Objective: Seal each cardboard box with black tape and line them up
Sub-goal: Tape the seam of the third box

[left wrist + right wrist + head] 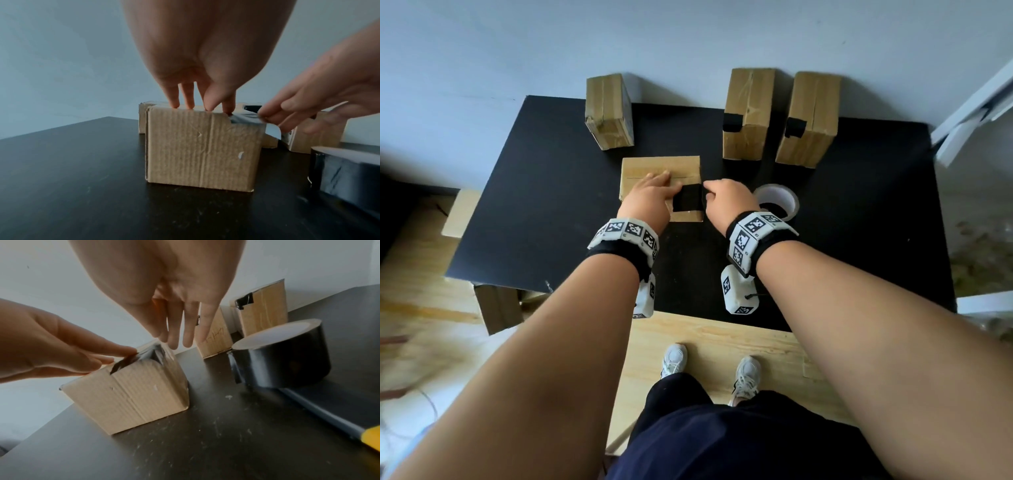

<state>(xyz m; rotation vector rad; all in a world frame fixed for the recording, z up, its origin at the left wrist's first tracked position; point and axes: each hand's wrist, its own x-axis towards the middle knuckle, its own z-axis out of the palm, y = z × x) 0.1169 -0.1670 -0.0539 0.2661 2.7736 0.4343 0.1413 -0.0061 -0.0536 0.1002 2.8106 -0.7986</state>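
Two flat grips: left hand presses box, right hand tape.

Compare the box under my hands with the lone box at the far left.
The brown cardboard box under your hands lies with a broad face up; the far-left cardboard box stands on end. The near one has a black tape strip over its right edge; the far-left one shows none. Your left hand presses the near one, your right hand touches its tape; the other is untouched. Both sit on the black table.
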